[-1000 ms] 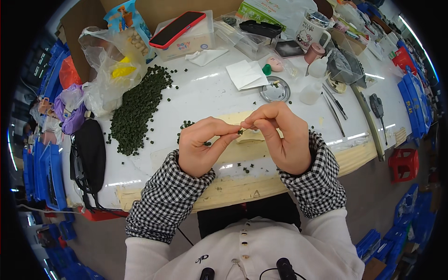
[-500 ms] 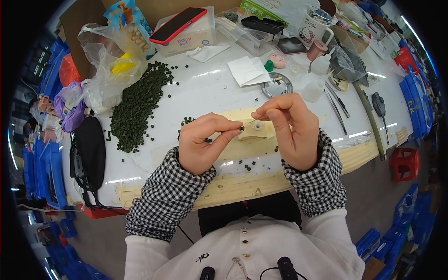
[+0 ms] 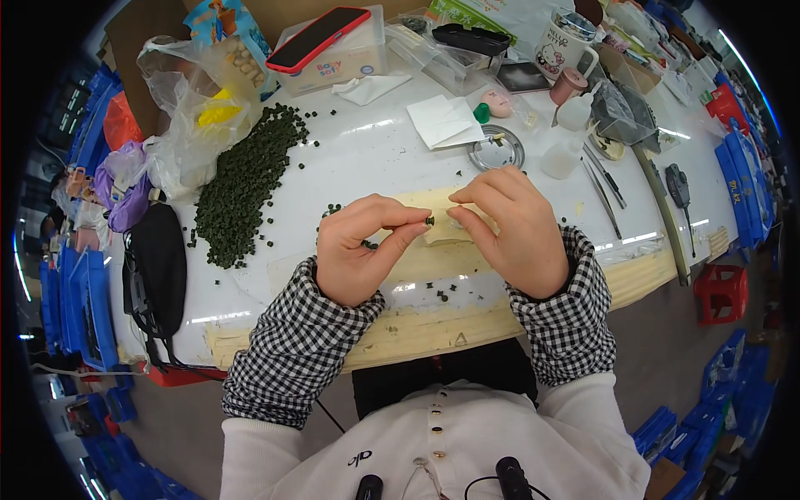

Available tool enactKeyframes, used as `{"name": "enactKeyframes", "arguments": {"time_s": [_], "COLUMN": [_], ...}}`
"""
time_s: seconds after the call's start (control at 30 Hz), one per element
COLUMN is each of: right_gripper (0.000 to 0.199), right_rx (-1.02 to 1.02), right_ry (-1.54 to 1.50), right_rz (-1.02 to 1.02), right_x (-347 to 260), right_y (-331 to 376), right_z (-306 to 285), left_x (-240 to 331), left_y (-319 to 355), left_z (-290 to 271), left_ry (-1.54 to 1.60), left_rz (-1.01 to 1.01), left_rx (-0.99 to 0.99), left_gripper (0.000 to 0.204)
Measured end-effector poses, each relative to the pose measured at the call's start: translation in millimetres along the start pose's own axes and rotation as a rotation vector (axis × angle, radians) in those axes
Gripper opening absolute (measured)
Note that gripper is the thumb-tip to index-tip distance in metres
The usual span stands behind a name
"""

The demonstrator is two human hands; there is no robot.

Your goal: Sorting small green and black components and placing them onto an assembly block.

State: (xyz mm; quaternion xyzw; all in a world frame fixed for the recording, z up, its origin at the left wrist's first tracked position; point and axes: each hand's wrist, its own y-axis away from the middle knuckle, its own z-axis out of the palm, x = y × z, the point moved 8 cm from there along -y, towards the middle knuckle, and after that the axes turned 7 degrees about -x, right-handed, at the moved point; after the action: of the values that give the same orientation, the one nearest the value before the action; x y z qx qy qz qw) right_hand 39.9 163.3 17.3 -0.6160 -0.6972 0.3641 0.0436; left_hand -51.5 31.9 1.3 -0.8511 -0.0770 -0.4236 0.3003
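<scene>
My left hand (image 3: 358, 250) pinches a small dark green spool-shaped piece (image 3: 430, 221) between thumb and forefinger. Facing it from the right, my right hand (image 3: 517, 229) has its thumb and forefinger apart, and I make out nothing between them. Below both hands lies a pale yellow pad (image 3: 442, 237), partly covered by the fingers. A large heap of similar dark green pieces (image 3: 242, 187) spreads over the table on the left. Several loose pieces (image 3: 442, 293) lie near the front edge, and a few more show just behind my left hand.
Beyond my right hand are a round metal dish (image 3: 508, 158), folded white tissue (image 3: 442, 122), tweezers (image 3: 602, 198) and a translucent squeeze bottle (image 3: 560, 160). A red-cased phone (image 3: 318, 40) rests on a clear box (image 3: 350, 62). Plastic bags (image 3: 187, 125) and a black pouch (image 3: 157, 275) occupy the left side.
My right hand's thumb and forefinger have parted, and the hand has shifted slightly left and lower. My left hand keeps its pinch on the green piece, almost still.
</scene>
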Motion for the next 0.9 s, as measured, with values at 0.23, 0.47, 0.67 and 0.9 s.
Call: {"name": "enactKeyframes", "arguments": {"time_s": [0.23,0.47,0.67,0.9], "right_gripper": [0.01,0.006,0.011,0.029], "right_rx": [0.119,0.217,0.008,-0.016], "right_ry": [-0.049,-0.218,-0.272,-0.511], "right_rz": [0.029,0.038,-0.073,0.029], "right_x": [1,1,-16,-18], "right_y": [-2,-4,-19,-6], "right_z": [-15,-30,-23,2], "left_x": [-1,-10,-9,1], "left_y": [1,3,4,5], "left_z": [0,1,-10,-17], "left_ry": [0.005,0.161,0.236,0.024], "left_rz": [-0.005,-0.08,-0.061,0.023], "left_rx": [-0.006,-0.003,0.13,0.139], "left_gripper": [0.018,0.016,0.016,0.019]}}
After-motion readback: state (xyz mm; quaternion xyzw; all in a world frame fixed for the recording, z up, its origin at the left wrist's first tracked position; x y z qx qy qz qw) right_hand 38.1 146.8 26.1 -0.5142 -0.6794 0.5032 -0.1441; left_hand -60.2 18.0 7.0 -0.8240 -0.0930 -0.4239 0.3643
